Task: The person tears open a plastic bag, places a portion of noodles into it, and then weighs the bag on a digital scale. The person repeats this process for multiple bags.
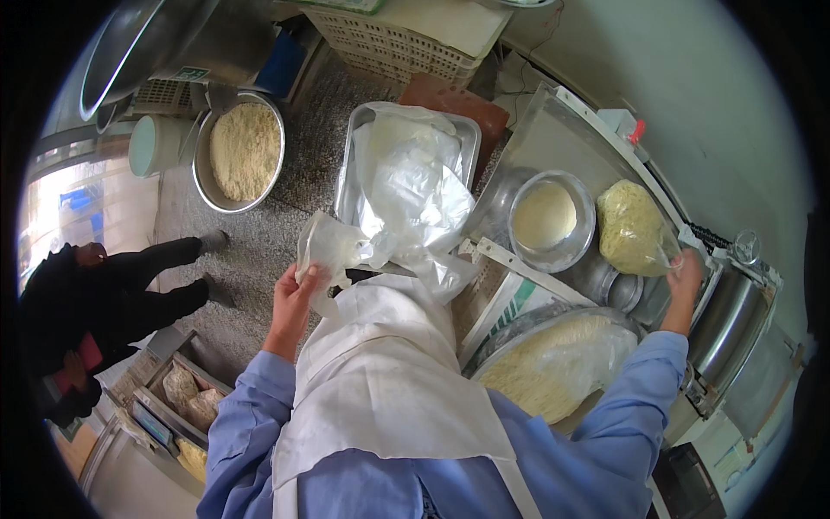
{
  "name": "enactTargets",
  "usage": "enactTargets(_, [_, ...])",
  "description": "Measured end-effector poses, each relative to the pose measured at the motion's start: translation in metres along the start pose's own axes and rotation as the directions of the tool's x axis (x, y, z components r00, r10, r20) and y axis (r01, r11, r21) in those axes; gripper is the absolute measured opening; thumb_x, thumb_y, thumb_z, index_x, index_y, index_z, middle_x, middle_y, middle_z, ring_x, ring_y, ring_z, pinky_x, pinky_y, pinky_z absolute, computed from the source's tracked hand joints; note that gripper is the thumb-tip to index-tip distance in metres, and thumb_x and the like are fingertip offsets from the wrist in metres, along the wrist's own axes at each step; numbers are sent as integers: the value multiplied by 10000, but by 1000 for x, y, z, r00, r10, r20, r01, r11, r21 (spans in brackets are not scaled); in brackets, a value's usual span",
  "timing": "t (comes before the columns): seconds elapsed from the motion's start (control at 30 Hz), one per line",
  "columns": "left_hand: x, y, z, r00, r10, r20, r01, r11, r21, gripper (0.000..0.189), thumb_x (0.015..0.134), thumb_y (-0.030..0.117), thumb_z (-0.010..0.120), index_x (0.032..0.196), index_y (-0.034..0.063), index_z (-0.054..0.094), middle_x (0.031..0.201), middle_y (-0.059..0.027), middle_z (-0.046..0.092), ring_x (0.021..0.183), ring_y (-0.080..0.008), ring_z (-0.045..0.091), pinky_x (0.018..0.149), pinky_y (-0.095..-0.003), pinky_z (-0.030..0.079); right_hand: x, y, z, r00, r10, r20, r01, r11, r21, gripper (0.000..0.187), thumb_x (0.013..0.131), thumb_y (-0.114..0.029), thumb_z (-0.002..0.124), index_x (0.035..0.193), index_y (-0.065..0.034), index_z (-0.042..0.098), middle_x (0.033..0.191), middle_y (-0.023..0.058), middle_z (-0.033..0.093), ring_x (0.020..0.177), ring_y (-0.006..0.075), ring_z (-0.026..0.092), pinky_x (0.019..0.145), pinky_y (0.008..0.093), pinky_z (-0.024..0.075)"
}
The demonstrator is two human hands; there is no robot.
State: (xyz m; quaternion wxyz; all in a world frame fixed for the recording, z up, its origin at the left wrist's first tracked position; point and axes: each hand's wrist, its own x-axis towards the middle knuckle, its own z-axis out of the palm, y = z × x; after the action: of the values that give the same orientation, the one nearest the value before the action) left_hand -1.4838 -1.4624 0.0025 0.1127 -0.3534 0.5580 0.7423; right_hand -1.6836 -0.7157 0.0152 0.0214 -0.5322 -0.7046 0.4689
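Observation:
My left hand (295, 298) pinches the edge of a clear plastic bag (329, 250), whose film runs towards crumpled clear plastic sheeting (415, 175) on a rectangular metal tray (472, 146) in front of me. Out to the right, my right hand (686, 272) grips the gathered neck of a plastic bag of yellowish-green crumbly material (629, 227). That bag rests on a metal surface, beside a round metal bowl (551, 220) with pale powder in it. A small metal bowl (624, 290) sits just below the bag.
A large basin of yellowish flour-like material (538, 383), partly under plastic, is near my right arm. On the floor stand a metal bowl of crumbs (245, 152) and a pale bucket (150, 146). A roller machine (729, 324) is far right. Another person (123, 292) stands at left.

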Motion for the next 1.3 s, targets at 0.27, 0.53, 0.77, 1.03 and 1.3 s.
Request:
enactTargets(0.27, [18,4,-5,999,10,-49,-12,999,-39,233,942,233,550,1041,25,586,944,-50,646,822,-116,597,782,-277,477,-176,-4,277,38,-873,486,955,-111,-274,544,709,-226,719,1172,-13,529,1173,200,538,1139,369,467,991,459,356])
enactTargets(0.53, [28,-10,-18,996,-6,-85,-1,997,-80,271,967,242,495,1136,35,538,1012,-73,639,911,-147,609,819,-298,485,-311,58,508,89,-757,647,996,54,-73,349,659,-87,697,999,-70,621,1273,172,477,1139,362,474,958,447,387])
enactTargets(0.77, [24,-9,-21,978,-207,13,184,836,-517,320,982,255,448,1244,71,465,1170,-89,570,1053,-185,565,861,-342,479,-466,119,394,-290,-673,681,904,42,426,175,719,-57,589,882,-2,621,1162,179,549,1102,356,510,936,463,412])
enactTargets(1.03, [7,-37,-60,961,-183,-205,83,904,-420,227,881,49,558,1108,64,551,1035,-56,605,900,-143,592,758,-280,504,-539,163,351,-343,-432,834,683,495,537,370,691,-114,693,1021,17,590,1220,173,524,1198,343,453,990,425,385])
enactTargets(1.3, [-2,-49,-114,869,-194,-456,11,927,-374,147,880,74,573,1026,61,561,944,-44,596,772,-133,575,647,-272,487,-441,211,418,554,-409,725,826,383,-414,591,708,-260,721,1164,35,489,1212,236,492,1172,377,444,937,446,377])
